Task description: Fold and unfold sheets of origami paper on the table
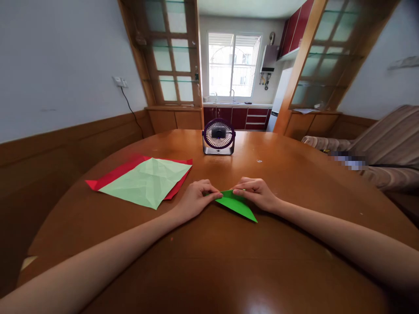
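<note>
Pressing down on a folded green paper at the middle of a round wooden table, the person's left hand and right hand pinch its upper edge from either side, fingertips closed on the paper and almost meeting. The paper's long axis runs from the left hand down and to the right, ending in a free point below the right wrist. Well to the left lies a creased pale green sheet atop a red sheet; a small desk fan stands beyond the hands, nothing between them.

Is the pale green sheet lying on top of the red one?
Yes, the pale green sheet covers most of the red sheet, whose edges show around it.
</note>
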Demonstrator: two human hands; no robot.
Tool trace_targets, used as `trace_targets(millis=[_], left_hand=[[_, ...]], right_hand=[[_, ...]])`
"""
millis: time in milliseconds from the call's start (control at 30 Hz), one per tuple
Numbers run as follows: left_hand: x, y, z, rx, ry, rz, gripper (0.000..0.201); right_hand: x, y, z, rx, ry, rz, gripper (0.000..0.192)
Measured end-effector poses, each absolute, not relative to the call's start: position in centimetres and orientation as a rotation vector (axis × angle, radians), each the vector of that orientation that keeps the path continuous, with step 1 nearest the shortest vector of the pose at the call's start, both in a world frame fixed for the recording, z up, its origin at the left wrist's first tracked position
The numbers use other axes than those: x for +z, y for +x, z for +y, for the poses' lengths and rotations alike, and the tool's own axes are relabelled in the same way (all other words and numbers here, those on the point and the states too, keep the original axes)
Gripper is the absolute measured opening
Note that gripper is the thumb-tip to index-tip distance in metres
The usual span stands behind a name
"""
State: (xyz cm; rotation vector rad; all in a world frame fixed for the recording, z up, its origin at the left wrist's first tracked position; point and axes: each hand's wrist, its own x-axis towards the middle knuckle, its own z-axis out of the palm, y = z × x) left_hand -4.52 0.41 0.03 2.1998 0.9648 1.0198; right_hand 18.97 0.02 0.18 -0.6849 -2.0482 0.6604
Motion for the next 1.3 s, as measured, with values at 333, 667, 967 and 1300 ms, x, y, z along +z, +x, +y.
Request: trace_targets(millis=[333,667,967,1300], left_hand=[[0.3,-5.4,0.5,0.973,2.084,0.936,0.019],[0.1,-5.9,0.7,1.116,2.027,0.961,0.021],[-0.1,-6.0,1.1,1.273,2.006,0.978,0.024],[-0.3,-6.2,1.3,1.201,2.051,0.983,0.022]], right_hand=[[0.2,19.7,-0.1,0.679,-0.761,-2.016,0.025],[-0.3,20.3,0.9,0.783,-0.844,-1.987,0.025],[1.3,21.9,1.4,0.603,-0.980,-1.792,0.027],[1.0,30.1,3.2,0.231,-1.373,-1.581,0.032]])
